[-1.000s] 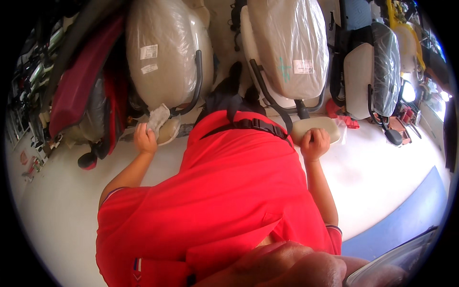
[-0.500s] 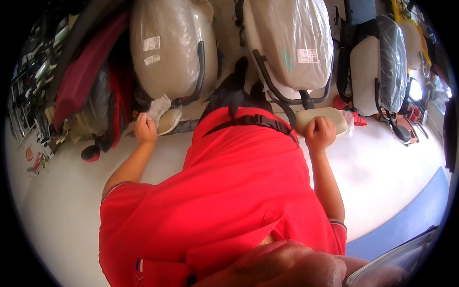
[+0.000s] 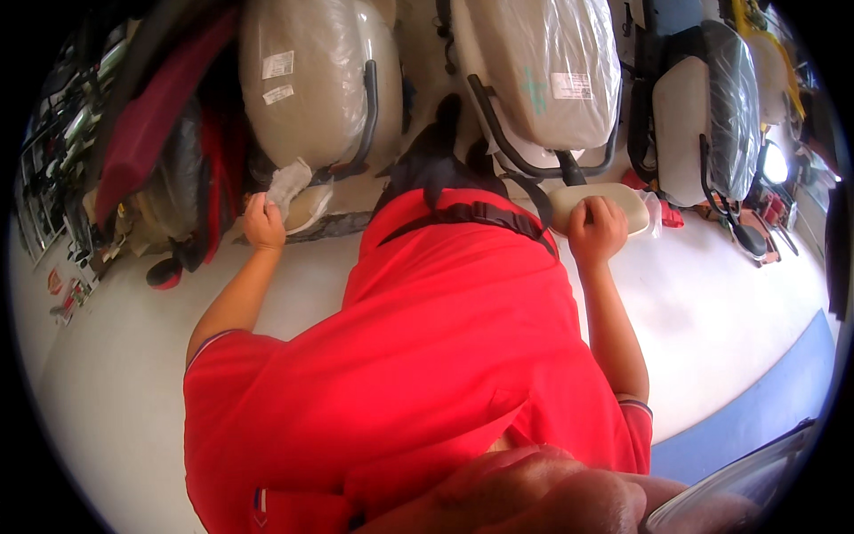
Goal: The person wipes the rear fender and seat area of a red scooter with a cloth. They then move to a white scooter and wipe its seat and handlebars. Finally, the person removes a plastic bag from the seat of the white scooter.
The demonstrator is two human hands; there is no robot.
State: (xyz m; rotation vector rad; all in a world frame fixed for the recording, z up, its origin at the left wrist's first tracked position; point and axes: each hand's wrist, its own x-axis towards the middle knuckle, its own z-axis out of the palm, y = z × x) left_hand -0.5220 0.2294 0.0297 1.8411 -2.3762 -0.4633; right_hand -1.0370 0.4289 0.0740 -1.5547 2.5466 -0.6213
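My left hand (image 3: 264,222) is closed on a crumpled greyish-white cloth (image 3: 289,183), which sticks up past the fingers. A pale beige rounded pad (image 3: 309,208) is just beside the cloth, partly covered by it. On the right, my right hand (image 3: 598,229) is curled over the near edge of a smooth beige oval pad (image 3: 625,198). Its fingertips are hidden. Beyond my hands rise two large beige padded seats, the left seat (image 3: 311,98) and the right seat (image 3: 534,80), both in clear plastic with dark curved bars.
At far left is a dark red padded seat (image 3: 151,147); a small red-and-black piece (image 3: 164,273) lies on the white floor (image 3: 712,329). More seats, one a beige seat (image 3: 680,129), stand at right. A blue mat (image 3: 756,392) covers the floor at lower right.
My left hand and the cloth have shifted slightly up and to the left. The seats sit a little higher in view. My right hand stays on the oval pad.
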